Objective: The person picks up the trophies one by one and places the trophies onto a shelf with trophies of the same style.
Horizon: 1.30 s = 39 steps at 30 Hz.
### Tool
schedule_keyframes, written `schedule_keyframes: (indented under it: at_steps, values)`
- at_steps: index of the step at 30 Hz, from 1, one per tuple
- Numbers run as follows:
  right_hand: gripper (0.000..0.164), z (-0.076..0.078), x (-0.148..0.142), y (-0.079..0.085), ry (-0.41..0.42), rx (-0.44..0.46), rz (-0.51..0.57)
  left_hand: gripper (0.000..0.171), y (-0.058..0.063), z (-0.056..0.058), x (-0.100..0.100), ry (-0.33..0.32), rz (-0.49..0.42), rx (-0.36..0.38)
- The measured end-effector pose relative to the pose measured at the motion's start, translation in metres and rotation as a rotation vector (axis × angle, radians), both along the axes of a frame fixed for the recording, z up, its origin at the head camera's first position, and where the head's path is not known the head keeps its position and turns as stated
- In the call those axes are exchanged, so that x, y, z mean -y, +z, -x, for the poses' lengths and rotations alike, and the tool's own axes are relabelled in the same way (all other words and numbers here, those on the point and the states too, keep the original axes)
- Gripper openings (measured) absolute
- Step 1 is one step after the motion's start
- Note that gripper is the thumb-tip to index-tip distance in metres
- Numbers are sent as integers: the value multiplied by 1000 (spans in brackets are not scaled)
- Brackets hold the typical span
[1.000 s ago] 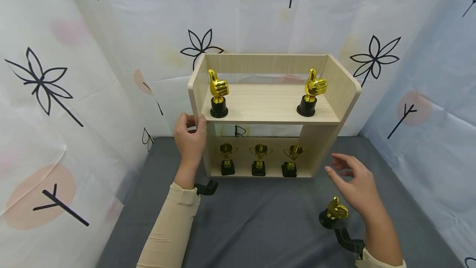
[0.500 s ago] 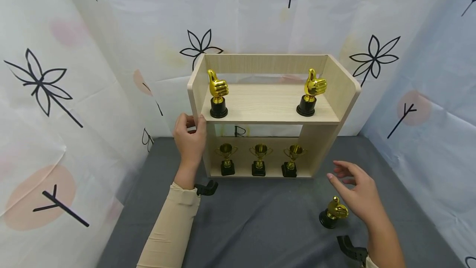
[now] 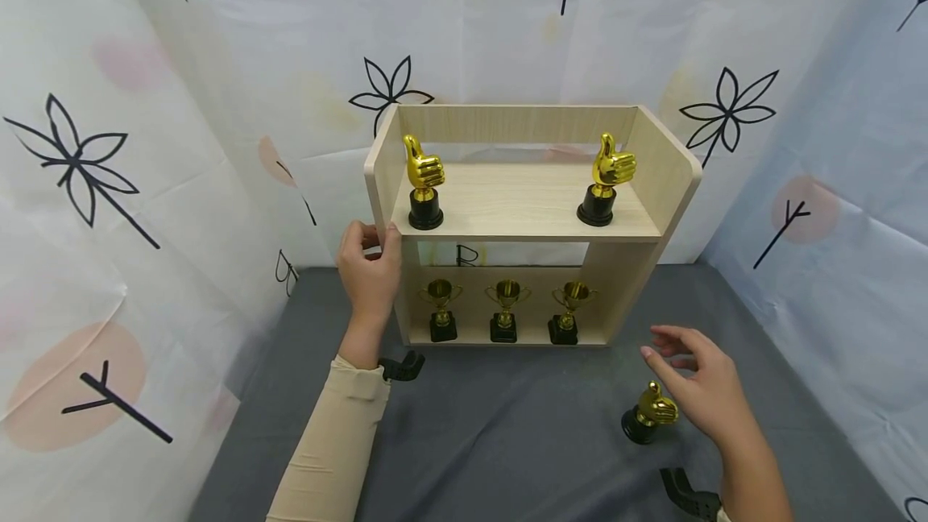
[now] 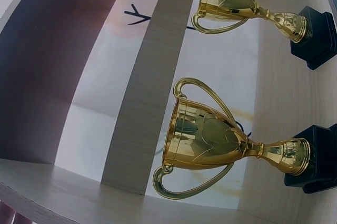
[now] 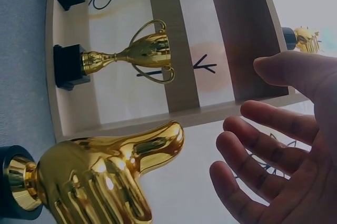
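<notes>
My left hand (image 3: pixel 370 272) grips the left side board of a pale wooden two-tier shelf (image 3: pixel 522 238), thumb at the front edge. Low in the left wrist view, its fingers show outside that board. My right hand (image 3: pixel 699 381) hovers with loosely bent fingers beside a gold thumbs-up trophy (image 3: pixel 655 408) standing on the grey cloth. In the right wrist view a gap separates the fingers (image 5: pixel 263 142) from that trophy (image 5: pixel 105 174). Two similar thumbs-up trophies stand on the upper tier, one at the left (image 3: pixel 425 184) and one at the right (image 3: pixel 607 181).
Three gold cup trophies on black bases stand along the lower tier: left cup (image 3: pixel 441 311), middle cup (image 3: pixel 505 311) and right cup (image 3: pixel 569 312). Grey cloth (image 3: pixel 493 441) covers the table. Patterned white fabric (image 3: pixel 290 47) hangs behind and at both sides.
My right hand has drawn back slightly toward me and lower, closer to the thumbs-up trophy on the cloth. My left hand keeps its hold on the shelf.
</notes>
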State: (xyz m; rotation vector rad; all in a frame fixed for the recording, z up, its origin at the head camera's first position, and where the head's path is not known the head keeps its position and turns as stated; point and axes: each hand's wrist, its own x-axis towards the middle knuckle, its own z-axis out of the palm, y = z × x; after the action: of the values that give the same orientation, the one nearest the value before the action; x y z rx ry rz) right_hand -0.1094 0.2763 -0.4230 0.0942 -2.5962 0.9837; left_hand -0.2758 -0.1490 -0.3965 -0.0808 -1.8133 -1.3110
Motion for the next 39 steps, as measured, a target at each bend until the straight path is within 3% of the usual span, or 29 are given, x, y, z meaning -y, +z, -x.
schedule_keyframes:
  at_steps: [29,39]
  values:
    - [36,-11,-9,-14,-56,154,-46,32,1,-1,-1,-5,0,-13]
    - [44,-15,-14,-15,-63,278,-59,33,2,-2,-1,-6,-11,-5]
